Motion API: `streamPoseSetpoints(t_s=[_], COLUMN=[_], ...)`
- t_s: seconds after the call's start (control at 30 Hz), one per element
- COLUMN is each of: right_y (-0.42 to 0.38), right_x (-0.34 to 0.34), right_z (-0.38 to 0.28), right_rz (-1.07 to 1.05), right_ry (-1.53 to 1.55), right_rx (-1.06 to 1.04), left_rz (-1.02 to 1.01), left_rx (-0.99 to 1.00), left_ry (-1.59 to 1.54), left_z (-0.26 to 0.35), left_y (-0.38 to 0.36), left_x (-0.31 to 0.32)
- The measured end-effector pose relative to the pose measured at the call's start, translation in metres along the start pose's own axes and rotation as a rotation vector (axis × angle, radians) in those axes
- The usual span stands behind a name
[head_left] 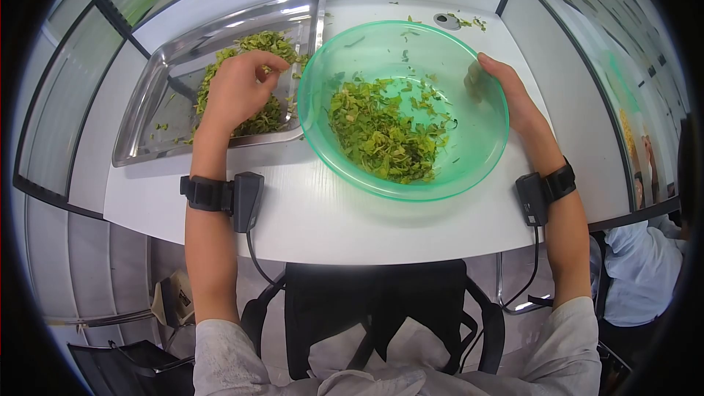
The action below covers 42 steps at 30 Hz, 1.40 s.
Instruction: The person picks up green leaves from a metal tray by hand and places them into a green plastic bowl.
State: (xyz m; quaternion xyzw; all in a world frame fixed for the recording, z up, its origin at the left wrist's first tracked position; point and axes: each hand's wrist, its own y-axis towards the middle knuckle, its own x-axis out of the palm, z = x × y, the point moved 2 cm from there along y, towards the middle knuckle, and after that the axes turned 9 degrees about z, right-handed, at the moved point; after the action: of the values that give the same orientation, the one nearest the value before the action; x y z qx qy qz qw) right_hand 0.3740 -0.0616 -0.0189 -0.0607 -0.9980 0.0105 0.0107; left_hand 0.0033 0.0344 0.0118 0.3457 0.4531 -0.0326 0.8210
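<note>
A green see-through bowl (411, 192) with chopped green leaves (385, 132) in it is tilted up at its right side. My right hand (499, 88) grips the bowl's right rim, its fingers behind the wall. On the left, a steel tray (136, 125) holds a heap of leaves (268, 44). Over that heap is my left hand (246, 88), its fingers curled with the thumb and forefinger close together. Whatever lies between those fingertips is too small to make out.
Leaf scraps (469, 22) lie near a round desk grommet (446, 21) at the back. Partition walls stand around the white table (330, 231). Black straps with boxes and cables are on both forearms. Another person (638, 271) sits at the lower right.
</note>
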Motion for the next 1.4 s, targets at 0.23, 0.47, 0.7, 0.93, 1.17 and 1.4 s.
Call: streamPoseSetpoints(t_s=[0.23,0.47,0.7,0.93,1.17,1.4], right_y=[0.0,-0.001,-0.001,0.0,0.0,-0.001], right_x=[0.0,0.001,0.001,-0.002,0.0,0.001], right_z=[-0.001,-0.001,-0.001,0.001,0.0,-0.001], right_rz=[-0.011,-0.004,0.027,-0.001,0.023,0.024], right_ry=[0.004,0.003,0.01,0.025,0.018,0.004], right_rx=[0.015,0.007,0.029,0.03,0.032,0.026], left_rz=[-0.024,-0.045,0.083,0.219,0.087,0.079], left_rx=[-0.026,-0.049,-0.049,0.061,0.114,0.182], left_ry=[0.013,0.033,-0.069,-0.182,-0.24,-0.288], left_z=[-0.001,0.003,0.007,0.029,0.04,0.038], left_y=[0.0,0.0,0.002,0.001,0.0,-0.001], left_x=[0.001,-0.001,-0.005,-0.016,-0.017,-0.015])
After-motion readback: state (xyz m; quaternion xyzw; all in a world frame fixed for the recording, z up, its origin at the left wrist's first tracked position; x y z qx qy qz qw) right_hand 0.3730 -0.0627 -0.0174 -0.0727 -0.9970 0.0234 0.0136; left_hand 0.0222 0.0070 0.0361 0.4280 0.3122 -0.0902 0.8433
